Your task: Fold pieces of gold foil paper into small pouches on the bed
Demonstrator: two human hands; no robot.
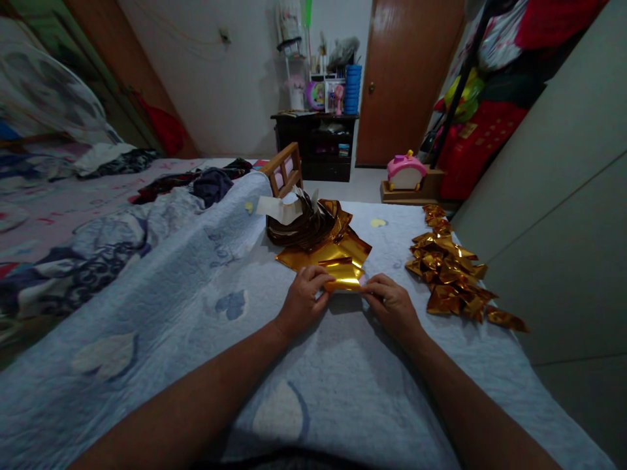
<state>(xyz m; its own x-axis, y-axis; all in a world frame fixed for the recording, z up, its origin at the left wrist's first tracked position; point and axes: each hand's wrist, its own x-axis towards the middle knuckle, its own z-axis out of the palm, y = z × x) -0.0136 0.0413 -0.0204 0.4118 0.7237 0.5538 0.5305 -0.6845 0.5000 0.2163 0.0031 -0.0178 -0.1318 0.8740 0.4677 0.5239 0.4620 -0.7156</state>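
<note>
Between my hands a sheet of gold foil paper (343, 277) is curled into a roll. My left hand (306, 295) pinches its left end, fingers closed. At the right end, the fingertips of my right hand (390, 303) are pressed together on the same sheet. Just beyond lies a fanned stack of gold foil paper (313, 228), dark on the backs, with pale strips sticking up on its left. Folded gold foil pieces (448, 271) are heaped to the right, near the edge of the bed.
A blue quilt (284, 352) with heart patterns covers the bed. Crumpled clothes (161, 215) lie to the left, near a fan (49, 91). Past the bed stand a dark cabinet (316, 147), a wooden door (409, 78) and a pink toy (406, 171) on a box.
</note>
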